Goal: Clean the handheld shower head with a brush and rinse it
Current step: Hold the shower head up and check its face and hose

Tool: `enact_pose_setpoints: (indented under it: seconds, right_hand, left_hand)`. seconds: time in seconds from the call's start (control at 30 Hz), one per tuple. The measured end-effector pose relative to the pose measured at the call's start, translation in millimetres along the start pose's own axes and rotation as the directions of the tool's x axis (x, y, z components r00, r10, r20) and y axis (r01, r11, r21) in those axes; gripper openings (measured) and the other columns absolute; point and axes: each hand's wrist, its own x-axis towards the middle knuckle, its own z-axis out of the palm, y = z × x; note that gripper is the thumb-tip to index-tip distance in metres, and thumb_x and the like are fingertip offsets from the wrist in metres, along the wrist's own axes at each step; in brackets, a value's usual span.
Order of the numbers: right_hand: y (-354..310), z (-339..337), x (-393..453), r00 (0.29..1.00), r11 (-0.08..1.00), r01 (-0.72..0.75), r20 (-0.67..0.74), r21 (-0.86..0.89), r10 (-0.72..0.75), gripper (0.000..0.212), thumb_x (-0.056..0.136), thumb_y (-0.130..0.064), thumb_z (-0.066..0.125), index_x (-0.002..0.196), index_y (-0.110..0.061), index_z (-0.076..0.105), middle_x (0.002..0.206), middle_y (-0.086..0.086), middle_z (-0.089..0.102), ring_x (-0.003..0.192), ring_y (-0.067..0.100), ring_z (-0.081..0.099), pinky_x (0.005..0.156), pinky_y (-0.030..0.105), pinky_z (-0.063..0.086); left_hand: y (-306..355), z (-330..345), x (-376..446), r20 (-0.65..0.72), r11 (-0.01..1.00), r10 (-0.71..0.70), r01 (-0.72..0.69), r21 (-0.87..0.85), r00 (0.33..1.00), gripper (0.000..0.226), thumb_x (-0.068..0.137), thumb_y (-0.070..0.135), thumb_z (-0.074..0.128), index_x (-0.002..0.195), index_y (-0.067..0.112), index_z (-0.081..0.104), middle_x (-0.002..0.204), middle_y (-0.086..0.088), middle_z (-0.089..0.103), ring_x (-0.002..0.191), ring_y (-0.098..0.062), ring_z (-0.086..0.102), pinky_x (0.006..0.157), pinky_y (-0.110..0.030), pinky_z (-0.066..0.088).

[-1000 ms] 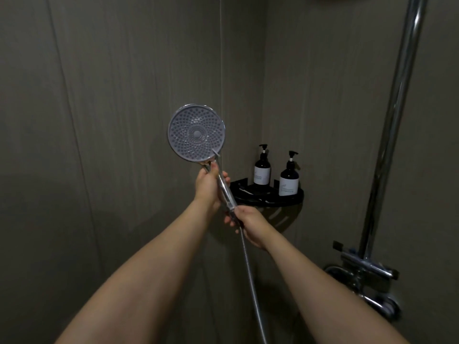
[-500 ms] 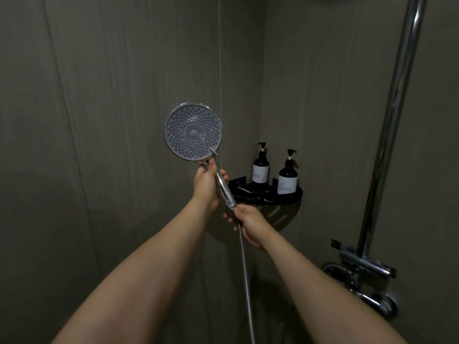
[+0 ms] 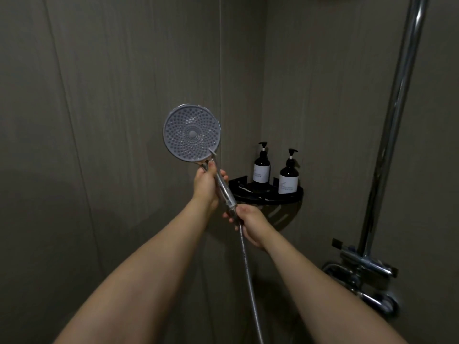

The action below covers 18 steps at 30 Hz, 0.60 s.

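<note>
The handheld shower head point(image 3: 191, 132) is a round grey disc with many small nozzles, facing me, held up in front of the wall corner. Its chrome handle slants down to the right. My left hand point(image 3: 206, 186) grips the upper part of the handle just below the disc. At the handle's lower end, where the hose joins it, my right hand point(image 3: 250, 225) grips the fitting. A ribbed metal hose point(image 3: 248, 274) runs down from there between my forearms. No brush is in view.
A black corner shelf point(image 3: 295, 197) carries two dark pump bottles point(image 3: 261, 167) point(image 3: 288, 175) just right of my hands. A chrome riser pipe point(image 3: 392, 115) stands at the right, with the mixer valve point(image 3: 365, 271) at its foot. Grey wall panels surround everything.
The shower head and both hands have shifted very slightly in the view; the grips are the same.
</note>
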Motion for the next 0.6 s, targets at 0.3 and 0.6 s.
enact_pose_setpoints:
  seconds: [0.3, 0.6]
  right_hand:
    - [-2.3, 3.0, -1.3, 0.998, 0.987, -0.033, -0.047, 0.156, 0.041, 0.024, 0.1, -0.015, 0.033, 0.09, -0.014, 0.054, 0.076, 0.005, 0.058, 0.061, 0.01, 0.05, 0.045, 0.019, 0.033]
    - [-2.3, 0.9, -5.4, 0.999, 0.998, -0.027, -0.031, 0.06, 0.029, 0.012, 0.093, -0.004, 0.049, 0.084, -0.012, 0.05, 0.075, 0.004, 0.055, 0.061, 0.007, 0.051, 0.045, 0.012, 0.042]
  left_hand:
    - [-1.0, 3.5, -1.2, 0.029, 1.0, 0.003, -0.003, -0.004, 1.0, 0.018, 0.098, 0.022, 0.04, 0.081, 0.018, 0.043, 0.067, -0.004, 0.048, 0.048, -0.009, 0.051, 0.059, -0.024, 0.045]
    - [-1.8, 2.8, -3.0, 0.035, 1.0, 0.011, -0.01, -0.003, 0.999, 0.019, 0.098, 0.021, 0.04, 0.08, 0.018, 0.042, 0.066, -0.004, 0.047, 0.046, -0.008, 0.051, 0.06, -0.024, 0.044]
